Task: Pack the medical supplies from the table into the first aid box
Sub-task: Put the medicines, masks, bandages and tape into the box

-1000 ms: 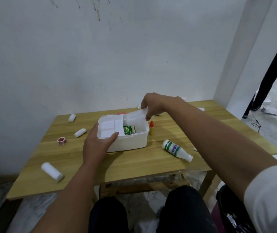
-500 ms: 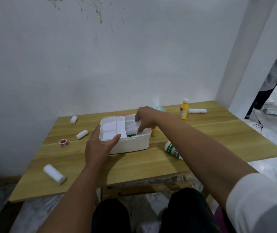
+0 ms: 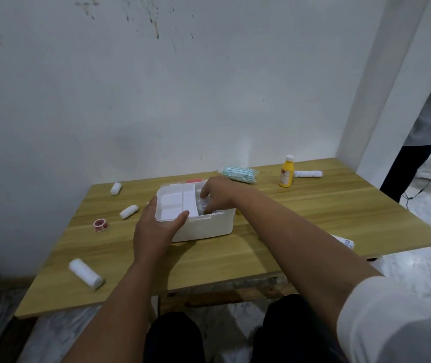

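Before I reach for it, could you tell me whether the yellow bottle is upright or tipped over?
Upright: the yellow bottle stands on its base on the table, white cap on top.

I see a wooden surface [image 3: 287, 231], white first aid box [image 3: 209, 227] at centre, three bandage rolls [image 3: 86, 277] and a tape roll [image 3: 101, 225] left, yellow bottle [image 3: 286, 172], striped packet [image 3: 239, 174] behind.

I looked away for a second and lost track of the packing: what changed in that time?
The right hand carried a clear packet down from above the first aid box into its right compartment, where its fingers now press. The left hand stayed clamped on the box's near-left corner. The rolls, the tape roll and the box kept their places on the table.
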`<state>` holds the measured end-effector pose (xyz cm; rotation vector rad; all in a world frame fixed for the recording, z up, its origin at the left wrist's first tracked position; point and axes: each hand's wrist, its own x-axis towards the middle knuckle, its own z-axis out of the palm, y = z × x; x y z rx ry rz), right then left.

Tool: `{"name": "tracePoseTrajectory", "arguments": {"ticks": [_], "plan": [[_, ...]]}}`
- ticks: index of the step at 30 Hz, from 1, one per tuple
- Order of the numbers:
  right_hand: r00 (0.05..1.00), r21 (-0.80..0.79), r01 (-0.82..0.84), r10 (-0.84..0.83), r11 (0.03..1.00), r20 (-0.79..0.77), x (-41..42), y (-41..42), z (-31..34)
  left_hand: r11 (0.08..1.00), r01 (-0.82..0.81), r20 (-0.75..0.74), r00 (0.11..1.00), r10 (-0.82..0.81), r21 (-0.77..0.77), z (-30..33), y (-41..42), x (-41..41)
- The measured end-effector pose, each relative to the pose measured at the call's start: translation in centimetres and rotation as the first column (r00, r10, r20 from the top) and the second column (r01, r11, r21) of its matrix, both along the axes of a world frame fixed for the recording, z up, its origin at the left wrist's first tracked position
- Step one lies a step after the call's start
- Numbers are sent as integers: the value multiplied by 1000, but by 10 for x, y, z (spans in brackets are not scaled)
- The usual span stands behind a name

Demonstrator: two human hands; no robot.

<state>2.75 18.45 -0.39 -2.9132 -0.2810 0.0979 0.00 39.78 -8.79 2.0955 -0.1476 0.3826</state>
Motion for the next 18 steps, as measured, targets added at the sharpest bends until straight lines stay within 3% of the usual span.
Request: {"name": "tracePoseTrajectory", "arguments": {"ticks": [18], "plan": [[998,121,-6,-1,993,61,6,-4,-5,1000,0,8,1000,0,11,1,1,-1]]}}
